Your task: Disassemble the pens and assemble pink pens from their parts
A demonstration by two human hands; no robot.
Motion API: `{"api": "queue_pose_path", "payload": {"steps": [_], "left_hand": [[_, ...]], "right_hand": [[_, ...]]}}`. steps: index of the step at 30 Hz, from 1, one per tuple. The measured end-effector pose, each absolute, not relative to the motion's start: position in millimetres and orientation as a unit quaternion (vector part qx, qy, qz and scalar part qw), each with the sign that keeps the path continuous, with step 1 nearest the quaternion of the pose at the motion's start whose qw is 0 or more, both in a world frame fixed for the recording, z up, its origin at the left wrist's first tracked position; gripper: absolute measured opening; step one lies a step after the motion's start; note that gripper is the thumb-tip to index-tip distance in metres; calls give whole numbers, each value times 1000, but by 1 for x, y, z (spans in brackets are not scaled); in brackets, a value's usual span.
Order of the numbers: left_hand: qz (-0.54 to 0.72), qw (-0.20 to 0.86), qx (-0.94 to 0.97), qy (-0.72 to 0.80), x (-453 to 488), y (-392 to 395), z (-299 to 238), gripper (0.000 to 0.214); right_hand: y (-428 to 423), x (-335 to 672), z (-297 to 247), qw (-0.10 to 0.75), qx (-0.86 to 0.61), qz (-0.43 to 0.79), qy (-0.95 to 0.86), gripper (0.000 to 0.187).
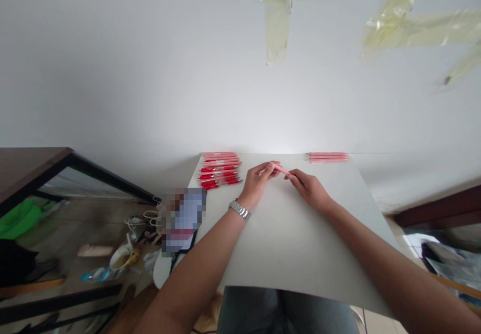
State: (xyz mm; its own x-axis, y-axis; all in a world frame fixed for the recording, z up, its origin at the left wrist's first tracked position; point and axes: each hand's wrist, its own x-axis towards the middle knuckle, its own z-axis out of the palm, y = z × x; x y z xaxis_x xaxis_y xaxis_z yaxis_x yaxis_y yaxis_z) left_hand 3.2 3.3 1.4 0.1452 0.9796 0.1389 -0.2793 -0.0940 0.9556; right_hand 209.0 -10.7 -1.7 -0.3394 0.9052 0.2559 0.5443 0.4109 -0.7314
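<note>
A slim pink pen [281, 169] is held slantwise above the white table [285, 244], between both of my hands. My left hand [258, 178], with a silver watch on its wrist, pinches the upper left end. At the lower right end, the fingertips of my right hand [307, 188] are closed on the pen. Several pink pens [221, 157] lie in a stack at the table's back left, with several red pens [218, 178] just in front of them. A smaller row of pink pens [328, 157] rests at the back right.
A phone-like device [186, 219], partly pixelated, stands at the table's left edge. White cables [152, 216] hang beside it. The wall [225, 73] rises behind the table, with yellowish tape [278, 28] on it. A dark-framed table [33, 169] is on the far left.
</note>
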Motion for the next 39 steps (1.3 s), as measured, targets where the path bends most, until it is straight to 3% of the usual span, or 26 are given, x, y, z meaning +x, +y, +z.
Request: {"api": "queue_pose_path", "payload": {"steps": [11, 20, 31, 39], "left_hand": [[562, 573, 470, 369, 5, 5, -3, 38], [555, 572, 477, 370, 5, 5, -1, 40], [561, 577, 465, 369, 5, 5, -4, 38], [540, 580, 511, 334, 3, 6, -3, 36]], "right_hand": [[-11, 208, -5, 349, -479, 234, -771, 30], [-10, 207, -1, 373, -440, 232, -783, 43], [-7, 210, -10, 374, -484, 197, -766, 25], [-6, 210, -12, 375, -488, 215, -758, 26]]}}
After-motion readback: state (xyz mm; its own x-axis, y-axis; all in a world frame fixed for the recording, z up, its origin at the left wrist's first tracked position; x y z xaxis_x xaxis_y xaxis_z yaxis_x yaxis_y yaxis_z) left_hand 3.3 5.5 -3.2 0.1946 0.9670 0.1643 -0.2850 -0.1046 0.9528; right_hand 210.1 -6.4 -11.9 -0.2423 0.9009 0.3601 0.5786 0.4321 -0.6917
